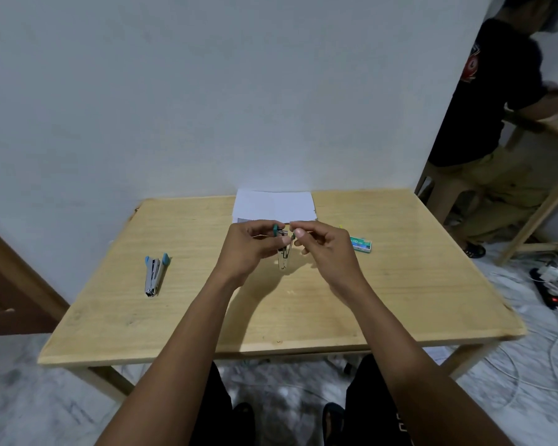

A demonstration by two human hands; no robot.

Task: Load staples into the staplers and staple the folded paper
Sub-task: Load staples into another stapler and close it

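While held above the middle of the desk point(400, 300), the teal stapler point(283, 252) is splayed in a V, long axis near-to-far, metal nose pointing down toward the person, teal end away. The left hand point(247, 249) has its grip curled round the stapler's body. The right hand point(324, 249) presses thumb to forefinger at the upper arm; whether that grip pinches anything, I cannot tell.
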